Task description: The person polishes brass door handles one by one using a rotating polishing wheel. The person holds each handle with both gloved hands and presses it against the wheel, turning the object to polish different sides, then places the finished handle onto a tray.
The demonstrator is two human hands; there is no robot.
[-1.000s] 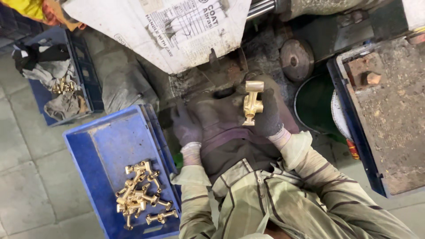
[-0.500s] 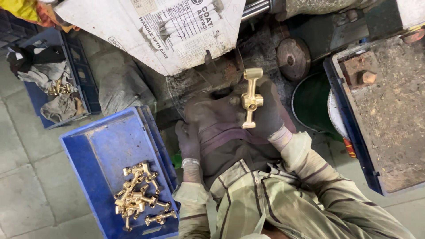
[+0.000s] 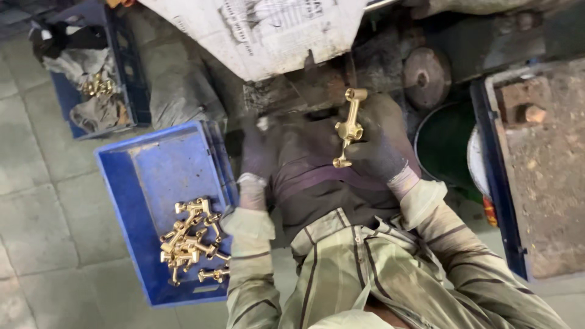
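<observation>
- A long brass fitting with knobbed ends (image 3: 348, 128) is gripped upright in the gloved right hand (image 3: 375, 143), fingers closed around its middle, in front of a dark grimy machine (image 3: 341, 79).
- The gloved left hand (image 3: 256, 159) is blurred, resting empty by the rim of the blue plastic crate (image 3: 152, 176); finger state cannot be told.
- A heap of similar brass fittings (image 3: 190, 240) is seen in that crate's near corner.
- A second blue crate with rags (image 3: 91, 73) is set well apart, upper left.
</observation>
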